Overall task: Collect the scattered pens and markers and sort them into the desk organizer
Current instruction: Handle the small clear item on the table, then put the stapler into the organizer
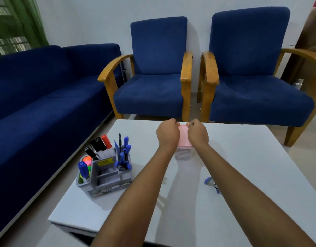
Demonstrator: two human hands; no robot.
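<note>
Gripping a pink-lidded box (pixel 184 139) at its far edge, both hands — left (pixel 167 133), right (pixel 198 134) — curl their fingers on the lid.
Organizer (pixel 104 175) stands filled at the table's (pixel 242 157) left; a blue pen (pixel 212 184) by the right forearm could be swept off — or the box tipped.

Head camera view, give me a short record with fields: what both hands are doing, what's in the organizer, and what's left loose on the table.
left hand: left hand grips the far left edge of the pink-lidded box
right hand: right hand grips its far right edge
box: clear body, pink lid, standing on the white table; contents unclear
organizer: grey desk organizer at the table's left, holding black and red markers, blue pens and highlighters
loose item: one blue pen, partly hidden by the right forearm
</note>
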